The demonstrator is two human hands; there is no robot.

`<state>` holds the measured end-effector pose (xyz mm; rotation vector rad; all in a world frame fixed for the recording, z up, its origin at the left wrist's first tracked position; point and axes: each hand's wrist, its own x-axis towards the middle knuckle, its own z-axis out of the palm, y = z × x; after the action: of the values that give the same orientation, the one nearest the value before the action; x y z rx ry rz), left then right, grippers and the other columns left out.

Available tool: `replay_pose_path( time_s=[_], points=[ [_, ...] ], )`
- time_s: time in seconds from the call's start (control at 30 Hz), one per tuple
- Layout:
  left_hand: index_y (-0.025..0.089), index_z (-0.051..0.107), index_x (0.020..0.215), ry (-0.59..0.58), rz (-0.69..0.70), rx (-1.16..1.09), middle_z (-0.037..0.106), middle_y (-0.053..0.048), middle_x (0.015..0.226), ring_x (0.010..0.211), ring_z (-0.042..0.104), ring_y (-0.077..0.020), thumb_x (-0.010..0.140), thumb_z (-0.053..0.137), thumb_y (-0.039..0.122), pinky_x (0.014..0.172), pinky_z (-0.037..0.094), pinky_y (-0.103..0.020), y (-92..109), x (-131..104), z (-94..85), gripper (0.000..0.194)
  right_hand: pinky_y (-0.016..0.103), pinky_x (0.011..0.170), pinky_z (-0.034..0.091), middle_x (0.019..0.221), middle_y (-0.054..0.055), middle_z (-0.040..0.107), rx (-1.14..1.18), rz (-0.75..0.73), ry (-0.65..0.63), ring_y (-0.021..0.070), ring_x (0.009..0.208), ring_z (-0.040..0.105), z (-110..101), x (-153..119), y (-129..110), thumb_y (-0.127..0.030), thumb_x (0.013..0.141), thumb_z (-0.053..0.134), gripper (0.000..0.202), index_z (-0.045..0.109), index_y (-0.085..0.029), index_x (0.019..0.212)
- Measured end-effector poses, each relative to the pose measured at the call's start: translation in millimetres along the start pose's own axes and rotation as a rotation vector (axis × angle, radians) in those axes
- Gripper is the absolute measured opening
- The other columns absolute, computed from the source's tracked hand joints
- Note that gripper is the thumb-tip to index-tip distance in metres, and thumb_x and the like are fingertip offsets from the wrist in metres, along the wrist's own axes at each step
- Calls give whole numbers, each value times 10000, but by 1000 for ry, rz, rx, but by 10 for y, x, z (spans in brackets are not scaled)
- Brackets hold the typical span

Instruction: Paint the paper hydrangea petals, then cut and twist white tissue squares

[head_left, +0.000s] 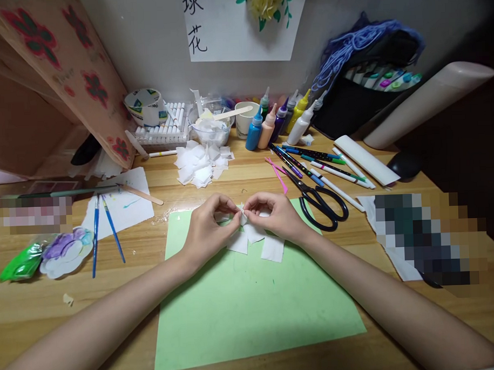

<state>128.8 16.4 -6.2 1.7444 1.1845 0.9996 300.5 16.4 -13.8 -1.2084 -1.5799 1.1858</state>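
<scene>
Both hands meet above the upper part of a green sheet of paper (251, 309). Between their fingertips is a small white piece of tissue paper (243, 216), pinched from both sides. My left hand (213, 221) is closed, thumb and forefinger together on the tissue's left side. From the right, my right hand (274, 213) pinches the same piece. Several flat white tissue squares (272, 249) lie on the green sheet just below and partly under the hands. A pile of white tissue squares (200, 164) rests on the wooden table beyond the left hand.
Black-handled scissors (318, 204) lie right of the hands, beside scattered pens (336, 187). Paint bottles (267, 125), a paper cup (245, 120) and a plastic bowl (213, 132) stand at the back. Paintbrushes (113, 230) and a flower-shaped palette (67, 253) are at left.
</scene>
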Motion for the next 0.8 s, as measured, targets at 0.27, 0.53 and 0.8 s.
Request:
replay_pose_path(
  time_s=[0.27,0.53,0.8],
  points=[
    [169,539,780,-1,8,7,612,-11,762,702,606,-113,729,624,176,675,520,-248,24,2,-4,100,253,618,470,708,10,623,8,-29,4,111,623,537,5,-6,26,-206,721,625,41,612,-172,739],
    [171,517,800,-11,1,-26,605,-14,781,722,606,-119,732,616,162,688,521,-258,25,0,-1,120,254,622,471,749,23,634,-31,-21,-2,114,636,546,2,0,-7,-224,702,651,109,621,-166,788],
    [174,517,863,-16,11,-71,612,-29,849,779,618,-128,745,623,178,752,528,-275,8,-2,7,159,255,620,479,751,31,649,-50,-26,14,118,642,558,-1,-3,11,-218,708,655,100,634,-162,788]
  ],
)
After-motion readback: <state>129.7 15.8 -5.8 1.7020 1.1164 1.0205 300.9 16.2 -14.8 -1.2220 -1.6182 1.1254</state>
